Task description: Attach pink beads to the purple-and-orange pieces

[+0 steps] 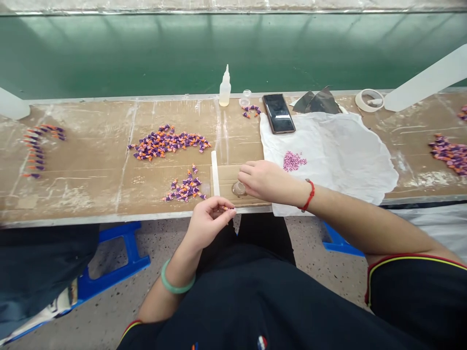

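Observation:
My left hand [207,221], by the table's front edge, pinches a small orange and purple figurine [226,208] between thumb and fingers. My right hand [265,181] is closed, fingertips down over a small round dish [239,189]. Whatever those fingers grip is hidden. The dish rests on a cardboard piece [226,181], with a white strip [215,172] along its left side. Left of the cardboard lies a small pile of pointed purple and orange figurines [185,188]; a larger pile [166,142] spreads behind it. Tiny pink pieces [294,161] lie on a white cloth [339,150] beside my right hand.
At the back stand a squeeze bottle [225,88] and a small clear container [245,98]. A phone [278,113] overlaps the cloth. Farther right lies a tape roll [369,100]. Figurines form a curved row [36,146] at far left, with another pile [450,154] at far right.

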The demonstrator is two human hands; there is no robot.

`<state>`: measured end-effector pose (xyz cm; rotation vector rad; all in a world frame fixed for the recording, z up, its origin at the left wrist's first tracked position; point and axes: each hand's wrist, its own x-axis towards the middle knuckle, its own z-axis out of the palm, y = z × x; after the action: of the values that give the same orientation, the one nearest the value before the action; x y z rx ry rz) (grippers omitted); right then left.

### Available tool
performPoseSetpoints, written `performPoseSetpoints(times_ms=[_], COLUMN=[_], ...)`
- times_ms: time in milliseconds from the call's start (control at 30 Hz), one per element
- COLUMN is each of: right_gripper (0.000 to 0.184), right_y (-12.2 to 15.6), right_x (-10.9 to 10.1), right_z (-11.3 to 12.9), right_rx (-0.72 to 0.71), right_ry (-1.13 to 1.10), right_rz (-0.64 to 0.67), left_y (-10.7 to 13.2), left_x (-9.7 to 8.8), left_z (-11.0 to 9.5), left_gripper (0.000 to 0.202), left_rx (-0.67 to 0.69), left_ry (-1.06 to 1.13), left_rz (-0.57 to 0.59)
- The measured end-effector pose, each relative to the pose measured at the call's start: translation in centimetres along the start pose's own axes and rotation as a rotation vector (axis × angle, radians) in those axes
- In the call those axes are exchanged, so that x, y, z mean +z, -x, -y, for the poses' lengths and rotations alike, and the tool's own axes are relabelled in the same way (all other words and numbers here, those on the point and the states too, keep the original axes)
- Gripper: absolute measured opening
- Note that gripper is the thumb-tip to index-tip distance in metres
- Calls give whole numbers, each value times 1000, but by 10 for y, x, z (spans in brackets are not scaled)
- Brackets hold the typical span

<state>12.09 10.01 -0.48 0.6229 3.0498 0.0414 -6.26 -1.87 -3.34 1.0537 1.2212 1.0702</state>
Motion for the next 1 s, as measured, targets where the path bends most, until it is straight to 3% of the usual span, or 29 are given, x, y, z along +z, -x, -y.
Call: performPoseSetpoints(times_ms=[167, 267, 367, 467, 1000], right_gripper=[14, 15, 14, 15, 14], right_y=[4, 10, 17, 22, 28], right_x=[-7, -18, -28, -36, -51], right_z=[0, 9, 25, 38, 55], right_rx=[92, 273, 429, 460, 436], right_ry=[-212, -704, -1316, -1613, -1312], right_rz=[-107, -177, -154, -158, -323], left_y=[0, 1, 3, 5, 13], left_x=[2, 6, 12, 18, 26], left_z=[-1, -6, -13, -20, -30], left_gripper=[20, 22, 21, 18, 24], left_rx=[31, 85, 161, 222, 262], left_ry=[62, 149, 239, 266, 220], left_rz=[-60, -148, -207, -228, -236])
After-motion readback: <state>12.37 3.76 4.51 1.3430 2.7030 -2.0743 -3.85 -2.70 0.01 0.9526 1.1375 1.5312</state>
